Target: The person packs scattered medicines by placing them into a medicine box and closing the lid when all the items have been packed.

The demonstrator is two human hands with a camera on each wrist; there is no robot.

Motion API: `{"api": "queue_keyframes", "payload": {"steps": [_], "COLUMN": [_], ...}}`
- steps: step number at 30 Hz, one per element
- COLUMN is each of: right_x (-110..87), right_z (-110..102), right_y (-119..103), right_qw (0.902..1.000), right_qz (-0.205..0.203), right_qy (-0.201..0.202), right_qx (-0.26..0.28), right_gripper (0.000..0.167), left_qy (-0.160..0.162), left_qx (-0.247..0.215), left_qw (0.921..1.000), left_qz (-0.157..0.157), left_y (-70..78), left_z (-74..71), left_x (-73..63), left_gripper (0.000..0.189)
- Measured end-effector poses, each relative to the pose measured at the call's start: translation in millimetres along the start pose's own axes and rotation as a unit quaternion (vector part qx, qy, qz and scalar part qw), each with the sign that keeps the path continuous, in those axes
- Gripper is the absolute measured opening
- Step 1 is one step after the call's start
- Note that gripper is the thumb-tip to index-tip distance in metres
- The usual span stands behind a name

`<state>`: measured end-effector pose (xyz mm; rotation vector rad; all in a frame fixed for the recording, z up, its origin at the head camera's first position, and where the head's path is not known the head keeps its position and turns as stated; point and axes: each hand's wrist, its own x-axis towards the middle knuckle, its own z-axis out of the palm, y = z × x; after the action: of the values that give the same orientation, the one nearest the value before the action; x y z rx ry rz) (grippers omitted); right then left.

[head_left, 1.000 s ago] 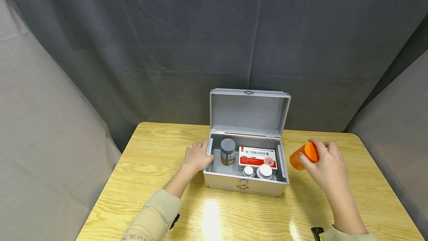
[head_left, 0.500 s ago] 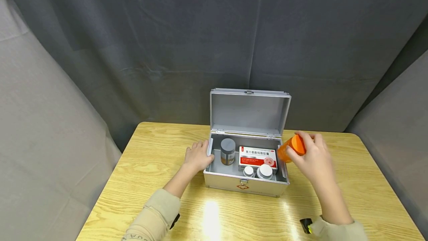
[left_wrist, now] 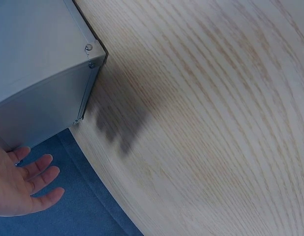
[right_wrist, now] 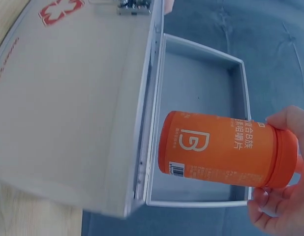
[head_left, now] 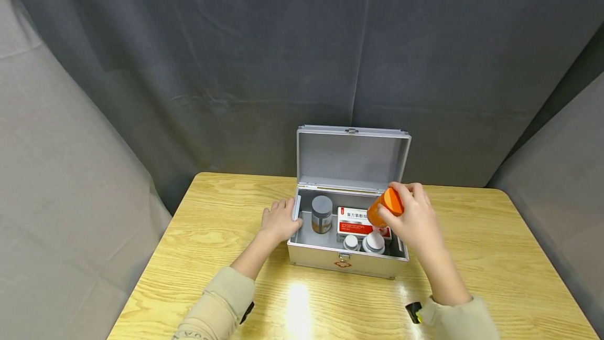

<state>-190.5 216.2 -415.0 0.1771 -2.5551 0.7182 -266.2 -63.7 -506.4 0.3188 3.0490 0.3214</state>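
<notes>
My right hand (head_left: 417, 220) pinches an orange pill bottle (head_left: 383, 208) by its cap end, between thumb and fingers. The bottle is tilted above the right part of an open silver medicine box (head_left: 316, 258), partly covering a white-and-red medicine carton (head_left: 351, 221) inside. In the right wrist view, the orange bottle (right_wrist: 216, 147) shows a white "B" on its label. My left hand (head_left: 279, 220) rests against the box's left rim, thumb over the edge; in the left wrist view the fingers of the left hand (left_wrist: 24, 184) are loosely extended outside the wall.
Inside the box stand a grey-lidded jar (head_left: 322, 214) at the left, plus a small white bottle (head_left: 351, 242) and a larger white bottle (head_left: 374, 243) at the front. The raised lid (head_left: 351, 159) leans back. A wooden table (head_left: 226, 203) lies underneath, with grey curtains (head_left: 236, 67) behind.
My right hand has carried the orange bottle leftward from beside the box to above its right part. The left hand and box have stayed in place.
</notes>
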Motion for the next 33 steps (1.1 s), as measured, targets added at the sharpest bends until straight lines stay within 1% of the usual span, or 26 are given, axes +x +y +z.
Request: {"api": "queue_keyframes", "payload": {"steps": [5,13,27,33], "right_x": [2.8,4.5,1.5,0.3], "right_z": [10,27,51,62], "right_y": [-8,-21,-36,-41], "right_qw": [0.9998,0.9992,0.9961,0.9949], "right_qz": [-0.006,-0.023,-0.044,-0.052], "right_qy": [-0.016,-0.029,-0.068,-0.076], "right_qx": [0.006,0.015,0.035,0.042], "right_gripper": [0.045,0.046,0.048,0.046], "left_qy": [0.000,0.001,-0.004,-0.004], "left_qx": [0.007,0.002,0.003,0.002], "left_qw": [1.0000,1.0000,1.0000,1.0000], "left_qz": [0.001,0.004,0.004,0.005], "left_y": [-1.5,-1.2,-1.0,-0.8], "left_z": [0.8,0.9,0.3,0.2], "left_x": [0.3,0.1,-1.1,-0.3], "left_gripper": [0.061,0.059,0.060,0.058]}}
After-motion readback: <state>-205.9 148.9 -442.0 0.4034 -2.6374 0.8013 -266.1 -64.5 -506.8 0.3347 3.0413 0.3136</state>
